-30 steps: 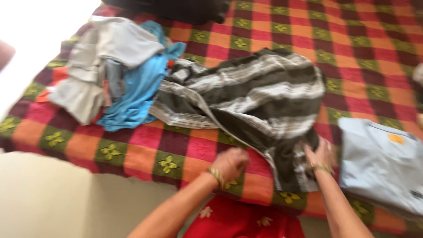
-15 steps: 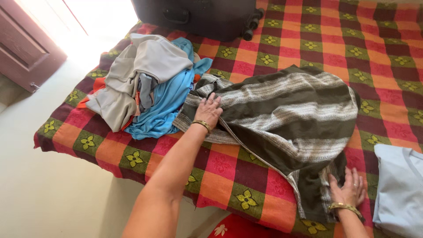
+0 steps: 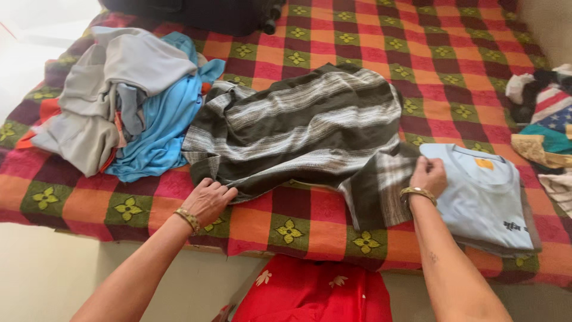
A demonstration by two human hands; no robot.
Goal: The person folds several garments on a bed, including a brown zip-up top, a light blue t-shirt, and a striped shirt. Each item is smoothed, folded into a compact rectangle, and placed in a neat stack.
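While both hands pinch the dark striped garment (image 3: 310, 131) spread across the middle of the bed (image 3: 453, 53), the left hand (image 3: 207, 200) grips its lower-left edge and the right hand (image 3: 428, 176) grips a fold at lower right. That fold touches the folded pale blue shirt (image 3: 485, 197); a tug could drag it askew, or snag the clothes pile (image 3: 125, 101) at upper left.

A bed (image 3: 453, 71) under a checked red-and-orange cover carried a striped dark garment (image 3: 310, 125), a grey-and-blue clothes heap (image 3: 119, 101), a folded pale-blue shirt (image 3: 482, 197) and a dark suitcase (image 3: 208, 12).
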